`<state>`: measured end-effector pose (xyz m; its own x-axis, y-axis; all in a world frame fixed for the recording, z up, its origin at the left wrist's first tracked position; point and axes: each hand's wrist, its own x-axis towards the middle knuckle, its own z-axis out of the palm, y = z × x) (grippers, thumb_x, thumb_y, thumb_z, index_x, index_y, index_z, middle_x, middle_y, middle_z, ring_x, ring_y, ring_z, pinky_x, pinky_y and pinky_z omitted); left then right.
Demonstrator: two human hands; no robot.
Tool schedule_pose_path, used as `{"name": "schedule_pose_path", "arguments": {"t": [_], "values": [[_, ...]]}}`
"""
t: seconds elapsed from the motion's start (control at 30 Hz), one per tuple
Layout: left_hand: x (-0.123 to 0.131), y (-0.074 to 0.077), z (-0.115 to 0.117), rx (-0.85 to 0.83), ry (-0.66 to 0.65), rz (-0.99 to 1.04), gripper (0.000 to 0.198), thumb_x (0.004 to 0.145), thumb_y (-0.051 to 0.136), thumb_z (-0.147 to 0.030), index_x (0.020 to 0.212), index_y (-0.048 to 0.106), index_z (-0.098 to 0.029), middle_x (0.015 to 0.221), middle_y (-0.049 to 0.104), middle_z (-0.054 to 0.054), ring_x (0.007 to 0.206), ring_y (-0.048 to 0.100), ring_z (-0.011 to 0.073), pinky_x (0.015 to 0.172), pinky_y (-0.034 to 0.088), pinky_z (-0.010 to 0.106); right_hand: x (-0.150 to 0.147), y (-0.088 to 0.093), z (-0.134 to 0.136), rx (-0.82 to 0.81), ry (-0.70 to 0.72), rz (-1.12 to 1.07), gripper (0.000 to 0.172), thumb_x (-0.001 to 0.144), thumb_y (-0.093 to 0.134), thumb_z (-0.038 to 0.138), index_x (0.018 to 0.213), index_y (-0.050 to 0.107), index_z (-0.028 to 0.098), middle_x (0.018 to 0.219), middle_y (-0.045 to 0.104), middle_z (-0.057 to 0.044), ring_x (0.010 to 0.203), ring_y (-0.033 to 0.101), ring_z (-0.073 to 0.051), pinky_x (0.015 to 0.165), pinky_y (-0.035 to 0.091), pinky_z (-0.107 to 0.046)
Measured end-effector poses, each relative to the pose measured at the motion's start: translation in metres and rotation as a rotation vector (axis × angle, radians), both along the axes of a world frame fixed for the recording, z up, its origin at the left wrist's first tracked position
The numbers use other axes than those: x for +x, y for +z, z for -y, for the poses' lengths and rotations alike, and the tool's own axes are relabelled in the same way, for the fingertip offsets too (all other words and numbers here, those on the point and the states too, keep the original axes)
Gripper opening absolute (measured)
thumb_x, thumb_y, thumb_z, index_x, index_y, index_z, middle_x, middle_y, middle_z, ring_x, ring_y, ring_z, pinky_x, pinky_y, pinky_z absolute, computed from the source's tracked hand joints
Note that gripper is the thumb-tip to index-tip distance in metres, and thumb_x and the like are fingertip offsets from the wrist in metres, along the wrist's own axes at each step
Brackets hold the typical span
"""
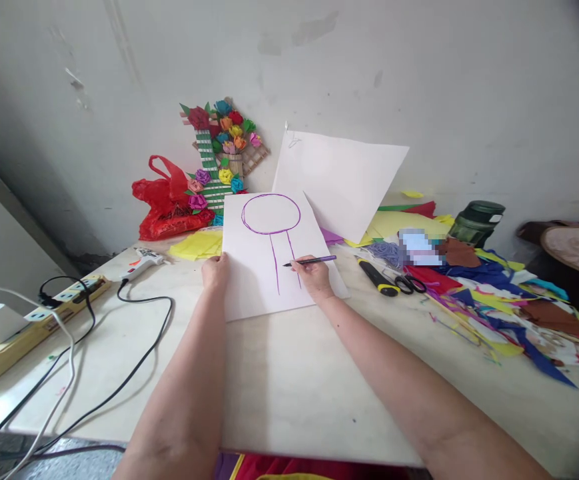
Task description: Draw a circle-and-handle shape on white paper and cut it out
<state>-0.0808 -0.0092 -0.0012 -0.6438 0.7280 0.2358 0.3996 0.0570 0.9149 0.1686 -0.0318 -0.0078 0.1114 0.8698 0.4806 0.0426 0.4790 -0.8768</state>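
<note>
A white sheet of paper or card (249, 267) is tilted up before me, with a purple oval outline and two long lines running down from it. My left hand (215, 271) is closed on the sheet's left edge, thumb at the front and the other fingers mostly hidden. In my right hand (313, 275) is a purple pen (325, 259), gripped between thumb and fingers. Its dark tip points left and lies between the two drawn lines; whether it touches the surface I cannot tell. The right hand is over the sheet's lower right side.
Behind stands another white sheet (344, 180), near a paper-flower decoration (212, 160) and a red plastic bag (164, 207). At right are a utility knife (376, 276), scissors (410, 285), a green bottle (478, 223) and coloured scraps (544, 317). A glue gun (142, 265) and power strip (64, 300) lie left.
</note>
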Motion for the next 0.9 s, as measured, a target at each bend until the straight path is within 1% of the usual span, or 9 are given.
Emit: {"name": "schedule_pose_path", "arguments": {"t": [0.1, 0.2, 0.27, 0.3, 0.37, 0.5, 0.67, 0.8, 0.9], "values": [[-0.002, 0.001, 0.002, -0.08, 0.035, -0.032, 0.022, 0.067, 0.058, -0.041, 0.062, 0.063, -0.02, 0.075, 0.069, 0.016, 0.088, 0.061, 0.034, 0.08, 0.043, 0.044, 0.002, -0.005, 0.0, 0.113, -0.08, 0.144, 0.018, 0.069, 0.065, 0.042, 0.067, 0.063, 0.023, 0.068, 0.066, -0.003, 0.068, 0.062, -0.019, 0.072, 0.048, -0.034], [-0.001, 0.007, 0.011, -0.158, 0.026, -0.058, 0.026, 0.066, 0.061, -0.046, 0.062, 0.063, -0.02, 0.08, 0.069, 0.017, 0.092, 0.061, 0.0362, 0.081, 0.042, 0.046, 0.003, -0.003, 0.002, 0.198, -0.148, 0.227, 0.015, 0.071, 0.064, 0.04, 0.068, 0.065, 0.025, 0.071, 0.066, -0.004, 0.073, 0.06, -0.02, 0.078, 0.045, -0.037], [0.004, 0.012, 0.019, -0.262, -0.019, -0.098, 0.031, 0.068, 0.06, -0.05, 0.064, 0.064, -0.019, 0.086, 0.069, 0.02, 0.093, 0.061, 0.0377, 0.08, 0.043, 0.046, 0.003, -0.001, 0.004, 0.223, -0.175, 0.247, 0.014, 0.072, 0.063, 0.038, 0.07, 0.066, 0.025, 0.073, 0.066, -0.004, 0.074, 0.058, -0.021, 0.082, 0.044, -0.038], [0.008, 0.014, 0.023, -0.301, -0.019, -0.121, 0.034, 0.071, 0.057, -0.051, 0.067, 0.064, -0.018, 0.091, 0.068, 0.022, 0.095, 0.06, 0.0387, 0.079, 0.043, 0.047, 0.003, 0.0, 0.005, 0.223, -0.181, 0.249, 0.013, 0.072, 0.063, 0.038, 0.071, 0.066, 0.025, 0.074, 0.066, -0.004, 0.073, 0.058, -0.02, 0.084, 0.043, -0.039], [0.015, 0.019, 0.03, -0.371, 0.033, -0.139, 0.039, 0.075, 0.053, -0.052, 0.073, 0.066, -0.015, 0.098, 0.066, 0.026, 0.098, 0.059, 0.0401, 0.079, 0.042, 0.048, 0.002, 0.0, 0.006, 0.208, -0.181, 0.245, 0.013, 0.072, 0.063, 0.039, 0.072, 0.066, 0.026, 0.075, 0.066, -0.003, 0.072, 0.057, -0.02, 0.086, 0.042, -0.04], [0.024, 0.024, 0.037, -0.392, 0.095, -0.171, 0.043, 0.078, 0.048, -0.054, 0.081, 0.066, -0.015, 0.105, 0.063, 0.026, 0.101, 0.057, 0.041, 0.079, 0.042, 0.05, -0.002, -0.005, 0.002, 0.156, -0.122, 0.205, 0.016, 0.071, 0.064, 0.04, 0.079, 0.068, 0.026, 0.081, 0.068, -0.003, 0.074, 0.058, -0.02, 0.086, 0.044, -0.039], [0.024, 0.027, 0.036, -0.337, 0.093, -0.191, 0.045, 0.078, 0.047, -0.057, 0.078, 0.065, -0.016, 0.102, 0.064, 0.026, 0.101, 0.057, 0.0408, 0.079, 0.042, 0.05, -0.006, -0.011, -0.006, 0.117, -0.039, 0.16, 0.018, 0.07, 0.065, 0.042, 0.078, 0.068, 0.026, 0.081, 0.068, -0.003, 0.078, 0.06, -0.02, 0.08, 0.047, -0.036], [0.024, 0.027, 0.034, -0.363, 0.073, -0.197, 0.046, 0.081, 0.044, -0.054, 0.082, 0.066, -0.014, 0.107, 0.063, 0.026, 0.103, 0.056, 0.0413, 0.081, 0.042, 0.051, -0.008, -0.01, -0.005, 0.07, -0.019, 0.17, 0.02, 0.07, 0.065, 0.042, 0.08, 0.068, 0.026, 0.083, 0.069, -0.002, 0.077, 0.061, -0.018, 0.077, 0.047, -0.033], [0.024, 0.028, 0.033, -0.349, 0.082, -0.17, 0.043, 0.08, 0.047, -0.052, 0.082, 0.066, -0.013, 0.106, 0.063, 0.027, 0.104, 0.056, 0.0421, 0.082, 0.041, 0.052, -0.009, -0.008, -0.003, 0.014, 0.017, 0.15, 0.022, 0.071, 0.063, 0.044, 0.084, 0.067, 0.026, 0.081, 0.069, 0.0, 0.076, 0.062, -0.017, 0.075, 0.049, -0.031]]}}
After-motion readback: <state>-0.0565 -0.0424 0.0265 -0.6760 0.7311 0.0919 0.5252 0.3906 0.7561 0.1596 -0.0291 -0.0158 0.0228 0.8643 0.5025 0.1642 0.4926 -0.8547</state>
